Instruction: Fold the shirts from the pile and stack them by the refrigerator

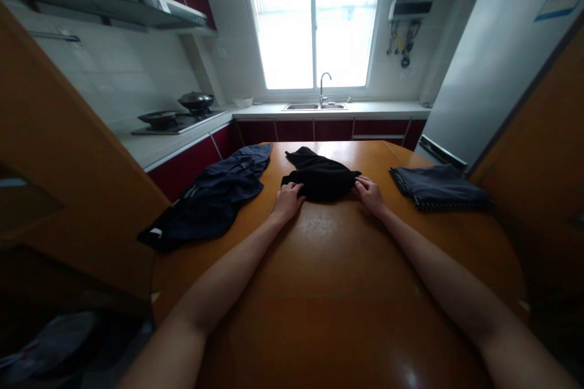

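Note:
A black garment [322,179] lies bunched and partly folded near the far middle of the wooden table; its exact kind cannot be made out. My left hand [288,199] grips its near left edge, with the fingertips on the cloth. At the opposite side, my right hand [369,193] pinches the right corner, its fingers closed on the fabric. Dark navy clothing [219,194] is spread out loosely to the left, with a small white patch at its near end. To the right sits a folded dark grey-blue cloth item [440,187] with a patterned edge.
The round-ended wooden table [319,267] reaches toward me. Beyond it run a white counter with a sink [314,106] and a stove [182,123] bearing pans. A refrigerator [497,55] stands at the right. Wooden panels flank both sides.

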Tool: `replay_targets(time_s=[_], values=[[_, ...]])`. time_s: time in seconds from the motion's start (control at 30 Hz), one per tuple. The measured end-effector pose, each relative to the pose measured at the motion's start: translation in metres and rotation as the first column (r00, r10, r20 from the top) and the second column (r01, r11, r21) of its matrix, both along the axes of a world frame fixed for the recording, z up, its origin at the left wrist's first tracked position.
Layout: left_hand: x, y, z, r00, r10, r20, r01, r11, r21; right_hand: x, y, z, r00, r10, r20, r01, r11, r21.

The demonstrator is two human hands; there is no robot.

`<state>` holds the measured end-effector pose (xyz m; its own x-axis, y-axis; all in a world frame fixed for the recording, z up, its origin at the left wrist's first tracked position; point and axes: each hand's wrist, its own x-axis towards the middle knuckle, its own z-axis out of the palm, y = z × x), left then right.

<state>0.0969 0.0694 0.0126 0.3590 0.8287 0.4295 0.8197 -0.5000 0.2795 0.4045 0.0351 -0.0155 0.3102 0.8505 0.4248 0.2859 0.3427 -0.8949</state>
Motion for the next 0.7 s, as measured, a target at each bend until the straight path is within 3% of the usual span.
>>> replay_targets(time_s=[0.23, 0.43, 0.6, 0.7], values=[[-0.025, 0.024, 0.002, 0.985, -0.057, 0.163, 0.076, 0.991, -0.112, 0.021, 0.005, 0.005, 0.926, -0.361, 0.11, 0.345, 0.928, 0.141], [-0.031, 0.036, 0.01, 0.909, -0.041, 0.415, 0.113, 0.982, -0.15, 0.031, 0.013, 0.0, 0.895, -0.424, 0.138, 0.401, 0.901, 0.166], [-0.036, 0.044, 0.041, 0.779, -0.067, 0.624, 0.191, 0.972, -0.134, 0.036, 0.018, -0.003, 0.892, -0.444, 0.084, 0.431, 0.891, 0.141], [-0.034, 0.038, 0.067, 0.626, -0.121, 0.77, 0.243, 0.969, -0.045, 0.036, 0.021, -0.005, 0.904, -0.427, 0.019, 0.419, 0.895, 0.153]])
